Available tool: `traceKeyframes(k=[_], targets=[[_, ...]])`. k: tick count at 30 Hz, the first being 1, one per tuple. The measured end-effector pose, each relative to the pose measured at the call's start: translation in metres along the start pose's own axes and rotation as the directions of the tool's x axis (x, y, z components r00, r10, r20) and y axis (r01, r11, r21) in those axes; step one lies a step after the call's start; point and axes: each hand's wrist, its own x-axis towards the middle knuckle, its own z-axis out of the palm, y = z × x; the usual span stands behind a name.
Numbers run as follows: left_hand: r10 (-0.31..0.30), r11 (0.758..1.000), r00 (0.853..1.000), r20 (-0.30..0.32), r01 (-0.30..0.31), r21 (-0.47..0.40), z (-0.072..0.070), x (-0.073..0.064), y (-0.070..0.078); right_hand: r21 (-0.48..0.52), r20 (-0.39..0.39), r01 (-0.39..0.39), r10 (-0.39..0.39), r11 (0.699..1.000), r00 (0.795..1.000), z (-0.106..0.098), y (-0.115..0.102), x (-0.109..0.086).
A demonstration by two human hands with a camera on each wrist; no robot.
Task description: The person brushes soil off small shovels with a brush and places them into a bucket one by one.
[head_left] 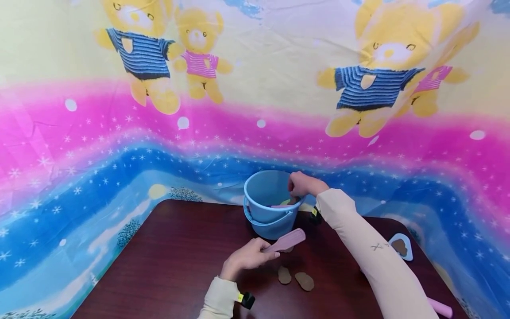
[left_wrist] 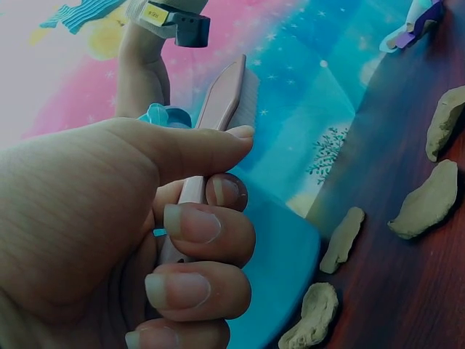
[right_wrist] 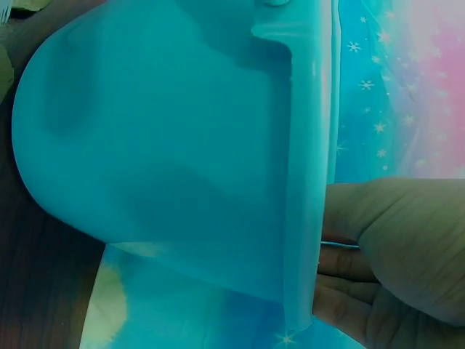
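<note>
My left hand (head_left: 249, 256) grips a pink brush (head_left: 284, 241), fingers curled round its handle and thumb along it. White bristles show under its head in the left wrist view. Behind it stands a light blue bucket (head_left: 271, 223) with its handle hanging down in front. My right hand (head_left: 303, 184) reaches over the bucket's right rim, fingers inside. A brown patch shows right under those fingers, and I cannot tell whether they hold it. In the right wrist view the bucket wall hides the fingertips. Flat brown clay-like pieces (head_left: 304, 281) lie on the table below the brush.
Pink and green things (head_left: 283, 204) lie in the bucket. On the dark wooden table (head_left: 159, 266), a small white tray (head_left: 405, 253) with a brown piece stands at the right edge. A pink handle (head_left: 440, 306) lies near the front right. A printed bear cloth (head_left: 259, 88) hangs behind.
</note>
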Motion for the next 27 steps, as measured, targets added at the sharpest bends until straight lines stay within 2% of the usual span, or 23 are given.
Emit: traceKeyframes(k=[6, 12, 17, 22, 27], targets=[[0.005, 1.000, 1.000, -0.006, -0.005, 0.006, 0.002, 0.000, 0.003, 0.055, -0.090, 0.034, -0.029, 0.998, 0.995, -0.005, 0.006, -0.015], [0.010, 1.000, 1.000, -0.024, -0.010, 0.011, 0.000, -0.001, 0.002, 0.103, -0.201, 0.083, -0.061, 0.991, 0.978, -0.010, 0.009, -0.047], [0.012, 1.000, 0.999, -0.040, -0.012, 0.015, 0.000, -0.001, 0.000, 0.110, -0.277, 0.087, -0.054, 0.990, 0.959, -0.007, 0.017, -0.082], [0.013, 0.999, 0.999, -0.044, -0.012, 0.030, 0.001, 0.001, -0.004, 0.108, -0.339, 0.079, -0.038, 0.991, 0.940, -0.001, 0.029, -0.127], [0.017, 0.999, 0.999, -0.035, -0.015, 0.034, 0.004, 0.002, -0.003, 0.127, -0.341, 0.031, 0.015, 0.991, 0.940, 0.011, 0.045, -0.177]])
